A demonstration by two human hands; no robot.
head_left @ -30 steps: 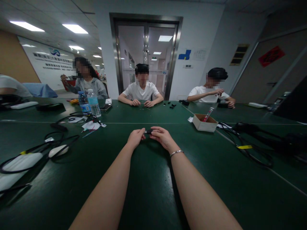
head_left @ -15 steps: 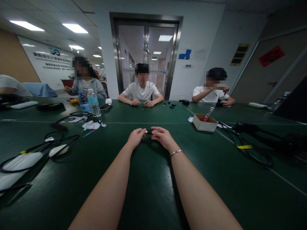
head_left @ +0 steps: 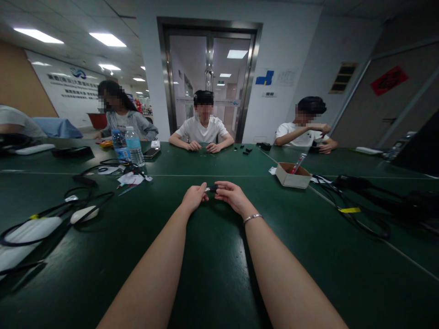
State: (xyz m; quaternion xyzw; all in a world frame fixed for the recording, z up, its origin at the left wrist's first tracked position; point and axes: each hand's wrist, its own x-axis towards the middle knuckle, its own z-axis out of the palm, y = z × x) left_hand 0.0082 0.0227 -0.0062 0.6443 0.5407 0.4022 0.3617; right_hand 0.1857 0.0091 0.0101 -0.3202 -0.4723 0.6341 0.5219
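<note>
Just above the green table (head_left: 212,256), a small black-and-silver piece (head_left: 213,188) spans the gap between my two hands. My left hand (head_left: 195,198) pinches its silver end between thumb and fingers. From the other side, the fingers of my right hand (head_left: 232,196) are closed on the black end; a metal bangle (head_left: 253,218) circles that wrist. The piece is too small for me to tell its kind, and my fingertips cover both ends.
Cables and a white mouse (head_left: 84,214) lie to the left, with water bottles (head_left: 135,147) behind them. An open box (head_left: 293,177) and black cables (head_left: 363,224) are at the right. Several people sit across; small black parts (head_left: 247,151) lie near one person (head_left: 205,128).
More of the piece's silver part shows between my hands, and my left fingertips sit slightly farther left. The person at the far left has lowered a hand.
</note>
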